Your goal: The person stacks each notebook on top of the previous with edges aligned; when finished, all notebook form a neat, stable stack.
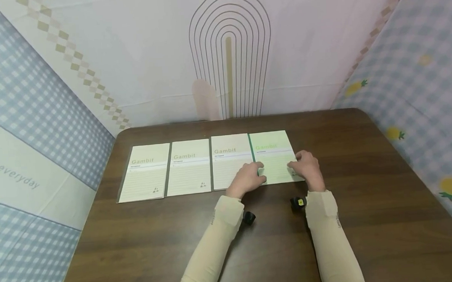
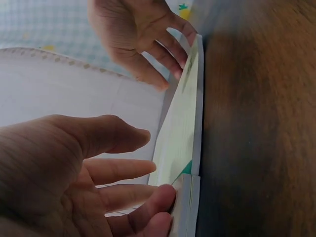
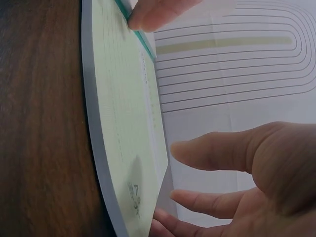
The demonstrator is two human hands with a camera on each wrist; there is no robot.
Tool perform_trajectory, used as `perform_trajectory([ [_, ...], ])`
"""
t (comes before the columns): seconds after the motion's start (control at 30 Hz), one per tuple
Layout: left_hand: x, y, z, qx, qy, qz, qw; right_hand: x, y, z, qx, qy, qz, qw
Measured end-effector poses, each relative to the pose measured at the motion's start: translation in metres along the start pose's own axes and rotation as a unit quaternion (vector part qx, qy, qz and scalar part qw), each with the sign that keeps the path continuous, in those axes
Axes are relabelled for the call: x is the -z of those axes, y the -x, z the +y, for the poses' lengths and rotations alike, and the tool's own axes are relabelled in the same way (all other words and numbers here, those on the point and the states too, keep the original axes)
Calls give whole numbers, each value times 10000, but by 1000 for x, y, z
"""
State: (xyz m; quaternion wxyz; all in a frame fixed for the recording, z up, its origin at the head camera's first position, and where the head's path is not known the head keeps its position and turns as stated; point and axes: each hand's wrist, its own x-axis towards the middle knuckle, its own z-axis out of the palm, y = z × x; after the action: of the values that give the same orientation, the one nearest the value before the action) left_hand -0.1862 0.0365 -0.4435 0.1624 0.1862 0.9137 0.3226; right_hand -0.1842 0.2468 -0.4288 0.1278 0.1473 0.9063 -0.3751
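A pale green notebook (image 1: 274,166) with a teal spine lies at the right end of a row of "Gambit" notebooks. My left hand (image 1: 246,180) is at its spine, over the lower right part of the neighbouring cream notebook (image 1: 227,174). In the left wrist view, lower fingertips (image 2: 163,197) touch near where the two notebooks meet, while the thumb stays raised. My right hand (image 1: 308,169) is at the green notebook's right edge, its thumb above the cover. The right wrist view shows the lower fingers beside that edge, partly hidden by the notebook.
Two more cream notebooks, one at the far left (image 1: 144,182) and one beside it (image 1: 191,174), complete the row on the brown wooden table (image 1: 158,245). Behind the table hangs a white patterned cloth (image 1: 150,56). Black wrist cameras (image 1: 297,203) sit under both wrists.
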Motion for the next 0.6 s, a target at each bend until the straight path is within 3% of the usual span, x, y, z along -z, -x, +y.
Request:
perform_trajectory([
  [0.37, -6, -5, 5, -77, -74, -77, 9999, 2, -1, 0, -350, 93, 187, 9992],
  [0.6, -13, -7, 16, -260, -310, -66, 9992, 3, 0, 4, -323, -48, 233, 9992],
])
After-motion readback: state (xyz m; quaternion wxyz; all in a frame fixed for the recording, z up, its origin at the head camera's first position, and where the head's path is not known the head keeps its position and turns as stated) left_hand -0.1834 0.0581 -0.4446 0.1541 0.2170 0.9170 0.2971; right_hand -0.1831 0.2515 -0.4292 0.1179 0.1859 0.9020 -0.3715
